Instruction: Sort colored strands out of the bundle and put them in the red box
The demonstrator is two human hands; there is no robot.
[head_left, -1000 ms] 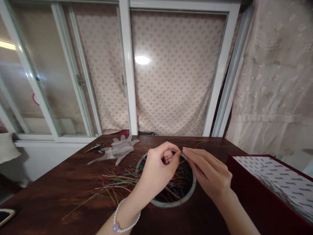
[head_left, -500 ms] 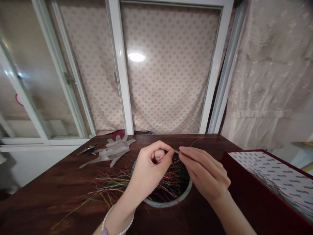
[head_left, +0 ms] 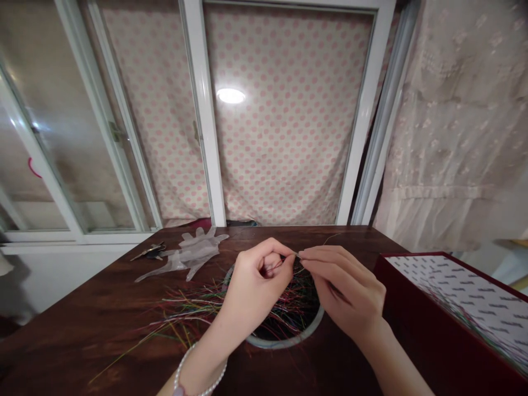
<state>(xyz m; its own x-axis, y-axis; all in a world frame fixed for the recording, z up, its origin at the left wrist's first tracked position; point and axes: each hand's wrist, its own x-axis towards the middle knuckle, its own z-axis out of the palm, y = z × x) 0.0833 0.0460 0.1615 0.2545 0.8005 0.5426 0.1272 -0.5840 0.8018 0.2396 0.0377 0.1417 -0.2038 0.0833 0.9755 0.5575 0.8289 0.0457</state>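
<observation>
My left hand (head_left: 259,286) is closed in a pinch, thumb against forefinger, on a thin wire. Tip to tip with it, my right hand (head_left: 348,283) pinches the same short, pale piece of wire between thumb and fingers. A fine strand shows beyond my right fingers. Both hands are above a round, dark container with a grey rim (head_left: 284,345). Thin coloured wires (head_left: 190,308), red, green, yellow and white, fill it and spill over its left side onto the table. My left forearm and hand hide part of the container.
On the brown table (head_left: 74,324), a clear plastic glove (head_left: 198,250) lies at the back left beside some keys (head_left: 149,252). A dark red box (head_left: 412,313) with a white patterned lining holds more wires at the right. A sliding window (head_left: 284,110) stands behind.
My right hand has shifted slightly left, its fingertips closer to my left ones. The left hand stays nearly in place, still pinching.
</observation>
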